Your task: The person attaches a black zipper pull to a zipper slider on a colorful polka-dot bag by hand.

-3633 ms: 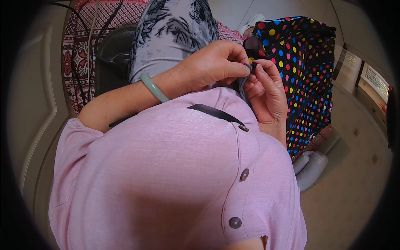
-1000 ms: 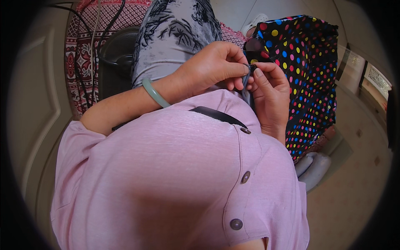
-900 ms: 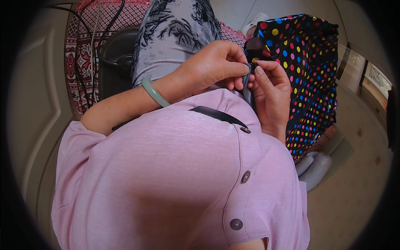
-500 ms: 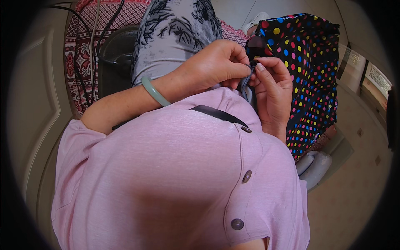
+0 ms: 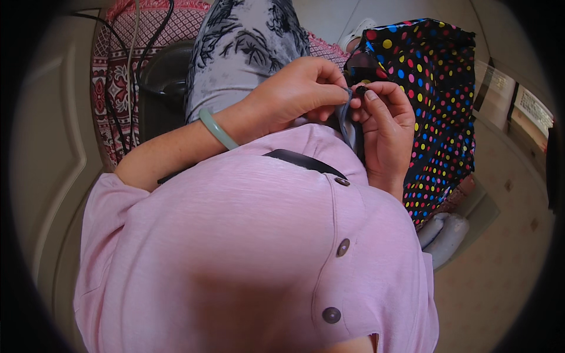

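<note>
My left forearm slants from the near left toward the far right, elbow bent, holding my left hand with its back turned up and its thumb and forefinger pinched together. My right hand points to the far side from its wrist, palm turned leftward, thumb and forefinger pinched too, their tips just beside those of my left.

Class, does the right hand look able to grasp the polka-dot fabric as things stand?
Probably yes: the black polka-dot fabric lies beside the right hand, nothing visible between them, though the small black piece it pinches might hamper grasping.
</note>
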The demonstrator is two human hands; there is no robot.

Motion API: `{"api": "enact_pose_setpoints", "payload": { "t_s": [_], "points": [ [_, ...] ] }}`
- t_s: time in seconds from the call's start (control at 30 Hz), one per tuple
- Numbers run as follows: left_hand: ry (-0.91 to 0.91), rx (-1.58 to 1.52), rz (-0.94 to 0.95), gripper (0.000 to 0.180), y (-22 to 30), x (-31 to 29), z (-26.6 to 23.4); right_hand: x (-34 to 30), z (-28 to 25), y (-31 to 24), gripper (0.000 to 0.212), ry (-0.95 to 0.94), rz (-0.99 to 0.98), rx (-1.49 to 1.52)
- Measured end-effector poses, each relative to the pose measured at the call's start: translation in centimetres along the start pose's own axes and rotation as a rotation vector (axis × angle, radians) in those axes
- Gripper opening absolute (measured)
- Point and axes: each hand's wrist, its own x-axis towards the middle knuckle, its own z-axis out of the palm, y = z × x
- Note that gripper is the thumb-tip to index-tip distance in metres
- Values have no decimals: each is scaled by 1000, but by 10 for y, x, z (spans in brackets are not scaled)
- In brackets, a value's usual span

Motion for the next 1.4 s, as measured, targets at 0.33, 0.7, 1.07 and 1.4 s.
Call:
{"api": "enact_pose_setpoints", "payload": {
  "t_s": [0.33,0.7,1.07,1.4],
  "points": [
    [-31,146,84,15,13,8,32,-17,-28,-18,13,-25,-13,430],
    [-157,322,188,12,11,24,99,-52,-79,-5,12,-47,-113,714],
    [-163,546,16,12,-33,38,133,-66,-129,39,10,53,-302,715],
    [-154,621,-75,11,-55,42,133,-74,-139,63,8,162,-389,532]
  ]
}}
